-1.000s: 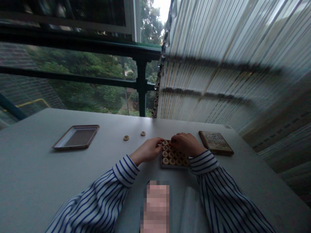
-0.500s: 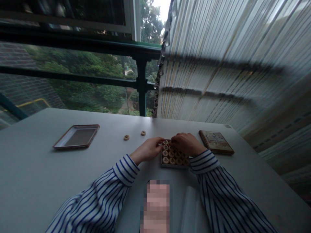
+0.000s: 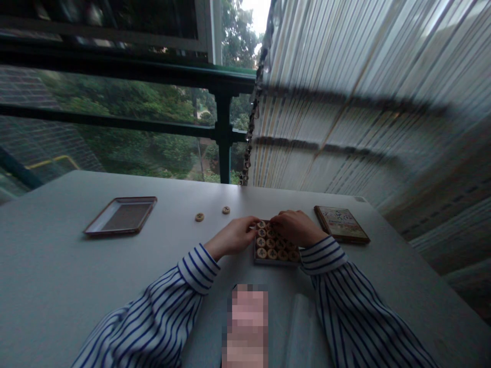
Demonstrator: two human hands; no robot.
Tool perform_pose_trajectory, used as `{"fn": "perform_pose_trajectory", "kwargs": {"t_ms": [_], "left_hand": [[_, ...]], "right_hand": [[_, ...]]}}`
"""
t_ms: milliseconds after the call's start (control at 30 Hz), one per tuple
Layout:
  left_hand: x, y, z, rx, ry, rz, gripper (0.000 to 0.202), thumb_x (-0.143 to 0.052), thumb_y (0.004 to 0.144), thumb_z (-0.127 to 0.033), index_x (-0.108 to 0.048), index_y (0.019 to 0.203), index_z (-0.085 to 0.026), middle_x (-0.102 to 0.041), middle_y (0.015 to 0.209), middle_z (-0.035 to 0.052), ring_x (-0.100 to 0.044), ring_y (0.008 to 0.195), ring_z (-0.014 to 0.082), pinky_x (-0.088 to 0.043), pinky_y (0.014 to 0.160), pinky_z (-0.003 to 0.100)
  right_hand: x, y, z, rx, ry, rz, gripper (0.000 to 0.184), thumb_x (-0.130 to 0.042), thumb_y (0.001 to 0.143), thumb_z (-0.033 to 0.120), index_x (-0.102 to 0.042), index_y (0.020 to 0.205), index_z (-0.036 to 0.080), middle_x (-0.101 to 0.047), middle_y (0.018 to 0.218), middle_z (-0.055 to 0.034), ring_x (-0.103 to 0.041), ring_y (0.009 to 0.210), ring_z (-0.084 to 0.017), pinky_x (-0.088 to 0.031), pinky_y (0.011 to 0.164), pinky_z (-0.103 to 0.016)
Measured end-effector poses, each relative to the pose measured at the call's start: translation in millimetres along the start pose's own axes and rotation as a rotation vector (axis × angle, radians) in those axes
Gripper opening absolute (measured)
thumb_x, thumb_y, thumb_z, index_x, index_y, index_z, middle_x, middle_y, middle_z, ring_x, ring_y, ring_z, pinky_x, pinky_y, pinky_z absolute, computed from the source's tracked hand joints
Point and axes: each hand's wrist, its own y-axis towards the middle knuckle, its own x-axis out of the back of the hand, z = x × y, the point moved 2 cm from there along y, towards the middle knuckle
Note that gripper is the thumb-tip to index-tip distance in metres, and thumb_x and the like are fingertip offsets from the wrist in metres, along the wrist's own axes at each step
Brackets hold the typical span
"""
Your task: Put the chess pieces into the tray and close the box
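Note:
A shallow box (image 3: pixel 276 263) holds rows of round wooden Chinese chess pieces (image 3: pixel 272 254), some with dark characters facing up. My left hand (image 3: pixel 238 236) grips the box at its far left corner, thumb and fingertips close together at the rim. Over the box's far right part lies my right hand (image 3: pixel 296 226), its fingers curled down near the far row. That hand covers several pieces, and whatever is under its fingertips is hidden. Two loose chess pieces, a nearer one (image 3: pixel 199 217) and a farther one (image 3: pixel 226 210), lie on the table left of the box.
The white table (image 3: pixel 161 286) runs up to a green window frame (image 3: pixel 223 138). An open, tray-like lid (image 3: pixel 142 225) lies on the left. Right of my hand is a flat case with a picture cover (image 3: pixel 342 225). Beaded strings (image 3: pixel 299 117) hang beyond the table's right side.
Almost nothing differs. My right hand's fingers have shifted very slightly over the far row of the box; my left hand keeps its place.

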Motion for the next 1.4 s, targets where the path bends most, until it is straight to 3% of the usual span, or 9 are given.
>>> {"fn": "perform_pose_trajectory", "kwargs": {"t_ms": [1400], "left_hand": [[-2.0, 0.8, 3.1, -0.022, -0.044, 0.012, 0.034, -0.048, 0.077, -0.024, -0.056, 0.108, -0.015, -0.063, 0.104, 0.0089, -0.059, 0.091, 0.0179, -0.045, 0.079, 0.028]], "right_hand": [[0.0, 1.4, 3.4, -0.001, -0.007, 0.024, 0.028, -0.036, 0.083, 0.025, -0.061, 0.096, 0.023, -0.064, 0.095, -0.0068, -0.057, 0.088, -0.02, -0.035, 0.07, -0.03]]}}
